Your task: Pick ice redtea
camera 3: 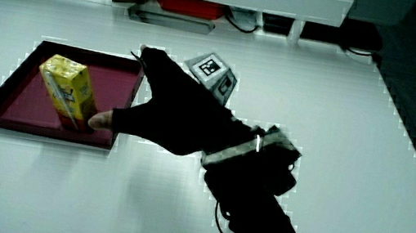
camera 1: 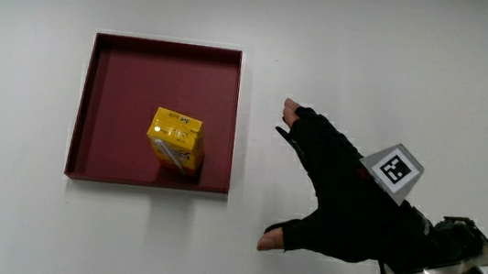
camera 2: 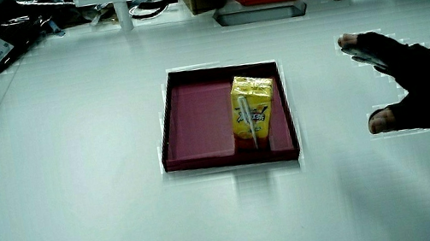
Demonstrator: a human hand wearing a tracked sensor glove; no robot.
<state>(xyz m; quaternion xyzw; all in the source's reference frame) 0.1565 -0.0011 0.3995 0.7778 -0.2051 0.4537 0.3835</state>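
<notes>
One carton (camera 1: 175, 140) stands in the tray (camera 1: 104, 75); the hand (camera 1: 339, 194) beside the tray, grip released, must reach in and clasp it.

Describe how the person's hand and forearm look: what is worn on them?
The hand wears a black glove that leaves the fingertips bare. A small grey cube with a black-and-white square pattern sits on its back. A black cuff with a shiny band wraps the wrist.
</notes>
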